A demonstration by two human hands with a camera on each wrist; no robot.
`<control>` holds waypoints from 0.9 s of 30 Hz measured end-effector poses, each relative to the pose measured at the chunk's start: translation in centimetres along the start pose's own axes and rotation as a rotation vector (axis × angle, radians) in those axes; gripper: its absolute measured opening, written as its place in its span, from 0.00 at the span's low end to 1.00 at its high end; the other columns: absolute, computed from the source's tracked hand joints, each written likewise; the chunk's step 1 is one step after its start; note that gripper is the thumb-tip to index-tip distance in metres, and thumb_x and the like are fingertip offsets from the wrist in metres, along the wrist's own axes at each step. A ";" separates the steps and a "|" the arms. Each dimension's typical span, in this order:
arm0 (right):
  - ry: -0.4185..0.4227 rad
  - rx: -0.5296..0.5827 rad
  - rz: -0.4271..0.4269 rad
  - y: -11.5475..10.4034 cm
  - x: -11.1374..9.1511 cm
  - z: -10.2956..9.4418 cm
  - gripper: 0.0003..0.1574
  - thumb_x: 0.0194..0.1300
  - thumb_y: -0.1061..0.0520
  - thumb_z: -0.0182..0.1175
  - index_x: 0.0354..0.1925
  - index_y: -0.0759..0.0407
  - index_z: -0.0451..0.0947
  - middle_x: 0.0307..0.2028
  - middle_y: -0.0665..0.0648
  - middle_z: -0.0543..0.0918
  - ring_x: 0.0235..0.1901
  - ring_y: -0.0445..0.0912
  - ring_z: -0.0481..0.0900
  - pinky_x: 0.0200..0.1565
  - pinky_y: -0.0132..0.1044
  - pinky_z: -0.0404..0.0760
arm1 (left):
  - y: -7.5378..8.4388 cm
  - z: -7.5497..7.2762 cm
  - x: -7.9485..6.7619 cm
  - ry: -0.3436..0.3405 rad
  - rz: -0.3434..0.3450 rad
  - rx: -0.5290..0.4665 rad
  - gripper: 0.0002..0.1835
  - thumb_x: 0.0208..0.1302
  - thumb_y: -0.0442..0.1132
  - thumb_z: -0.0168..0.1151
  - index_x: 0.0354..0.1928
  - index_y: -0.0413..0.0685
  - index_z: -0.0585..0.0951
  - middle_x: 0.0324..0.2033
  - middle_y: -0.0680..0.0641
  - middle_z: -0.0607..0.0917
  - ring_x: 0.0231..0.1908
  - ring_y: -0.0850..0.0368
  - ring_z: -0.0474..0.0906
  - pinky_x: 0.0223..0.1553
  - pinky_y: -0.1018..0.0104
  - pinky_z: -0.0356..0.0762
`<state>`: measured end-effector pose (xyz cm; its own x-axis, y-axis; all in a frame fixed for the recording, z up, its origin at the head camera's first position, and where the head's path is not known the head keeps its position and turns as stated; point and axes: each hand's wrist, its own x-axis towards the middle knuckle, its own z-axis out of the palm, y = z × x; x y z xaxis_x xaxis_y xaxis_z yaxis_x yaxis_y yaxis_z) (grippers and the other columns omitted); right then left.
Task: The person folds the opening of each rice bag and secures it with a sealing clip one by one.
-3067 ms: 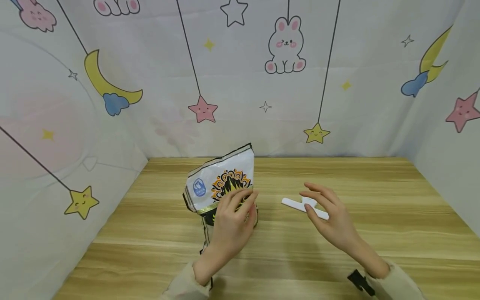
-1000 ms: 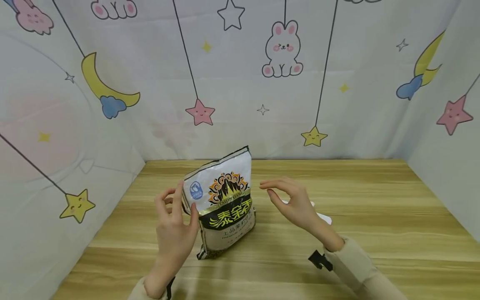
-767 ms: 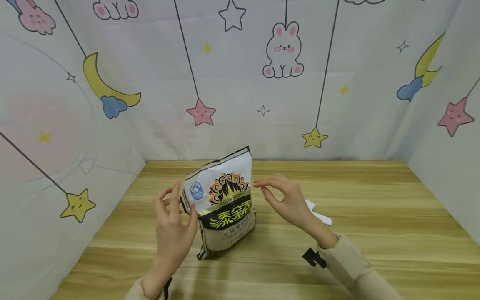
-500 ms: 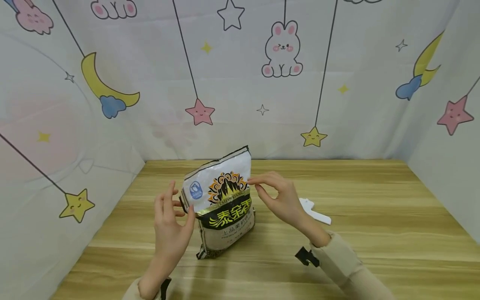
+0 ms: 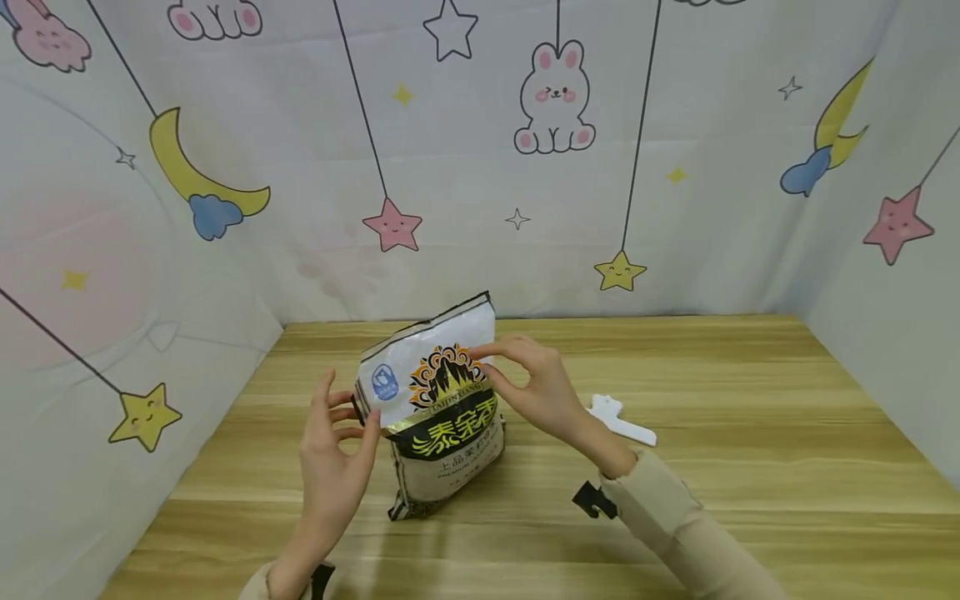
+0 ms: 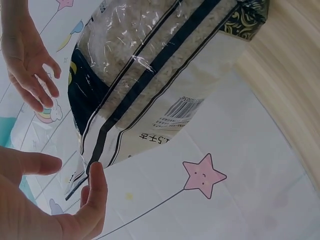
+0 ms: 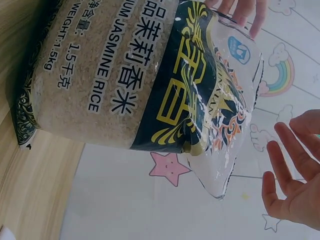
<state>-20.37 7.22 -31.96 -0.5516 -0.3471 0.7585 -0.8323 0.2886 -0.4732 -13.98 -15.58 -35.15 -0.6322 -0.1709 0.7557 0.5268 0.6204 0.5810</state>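
A bag of jasmine rice (image 5: 453, 433) stands on the table with its white top leaning to the left. At its upper left edge is my left hand (image 5: 333, 458); in the left wrist view a fingertip (image 6: 97, 175) meets the bag's side seam while the thumb (image 6: 47, 163) looks apart from it. My right hand (image 5: 536, 387) hovers by the bag's upper right side. Its loosely bent fingers (image 7: 287, 155) hold nothing and stand apart from the bag in the right wrist view. Behind the right wrist lies a white bag clip (image 5: 626, 427), partly hidden.
The wood-grain table (image 5: 720, 400) has its far edge against a white cloth backdrop (image 5: 450, 150) printed with stars, moons and rabbits. Cloth walls also rise at the left and right. A black strap piece (image 5: 595, 500) hangs at the right sleeve.
My left hand has moved from in front of the bag to its left edge. My right hand has left the clip and moved left to the bag's right side.
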 end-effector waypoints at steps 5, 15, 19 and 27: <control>-0.033 -0.008 -0.026 -0.1 0.6 0.3 0.13 0.56 0.63 0.59 0.42 0.59 0.79 0.39 0.54 0.84 0.42 0.43 0.77 0.48 0.34 0.78 | 0.1 -0.2 -0.1 -0.013 -0.053 -0.017 0.35 0.49 0.23 0.62 0.61 0.37 0.62 0.34 0.37 0.78 0.32 0.72 0.70 0.26 0.87 0.75; -0.085 -0.012 -0.048 0.0 1.8 1.3 0.15 0.57 0.61 0.59 0.45 0.58 0.78 0.43 0.53 0.82 0.46 0.43 0.75 0.53 0.34 0.74 | -0.2 -0.5 -0.2 -0.024 -0.066 0.003 0.34 0.46 0.19 0.60 0.59 0.36 0.64 0.31 0.38 0.79 0.30 0.62 0.73 0.25 0.87 0.74; -0.106 -0.004 -0.052 0.1 2.3 1.6 0.15 0.58 0.61 0.59 0.46 0.58 0.77 0.47 0.54 0.80 0.50 0.43 0.74 0.57 0.34 0.72 | -0.4 -0.5 -0.2 -0.037 -0.078 0.013 0.32 0.46 0.19 0.59 0.57 0.34 0.67 0.30 0.39 0.79 0.29 0.58 0.74 0.25 0.87 0.74; -0.134 0.005 -0.105 -0.4 3.5 2.3 0.18 0.58 0.64 0.57 0.48 0.59 0.75 0.53 0.58 0.77 0.54 0.45 0.73 0.59 0.34 0.70 | -0.7 -0.7 -0.2 -0.070 -0.179 -0.030 0.16 0.52 0.24 0.60 0.45 0.33 0.74 0.29 0.41 0.78 0.30 0.75 0.69 0.24 0.87 0.74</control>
<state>-22.07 3.86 -30.13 -0.4636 -0.4913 0.7374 -0.8859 0.2404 -0.3968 -13.85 -16.47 -35.47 -0.7548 -0.2223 0.6171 0.4184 0.5614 0.7140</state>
